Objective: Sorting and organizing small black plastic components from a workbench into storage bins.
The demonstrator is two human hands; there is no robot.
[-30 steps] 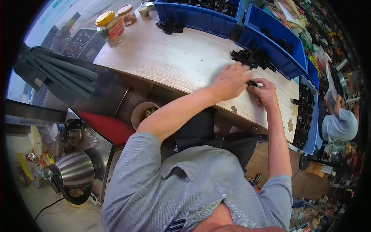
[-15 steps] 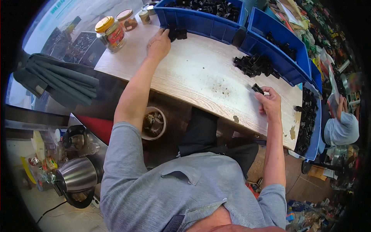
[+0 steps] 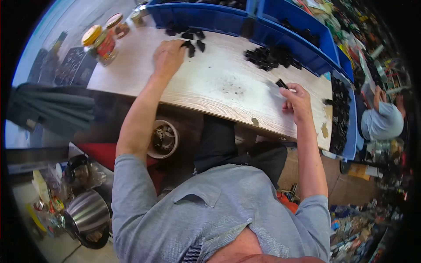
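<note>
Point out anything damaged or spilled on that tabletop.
The tabletop looks damaged: a brown worn patch near its right end and a smaller one at the front edge break the pale surface. Dark specks dot its middle; source unclear.

No words or numbers can be read. The jar (image 3: 99, 47) with the yellow lid on the counter (image 3: 131, 65) carries a red label (image 3: 105, 44), its print too small and blurred to make out. The colourful packets (image 3: 55, 204) beside the kettle (image 3: 90, 212) are likewise too blurred to read.
</note>
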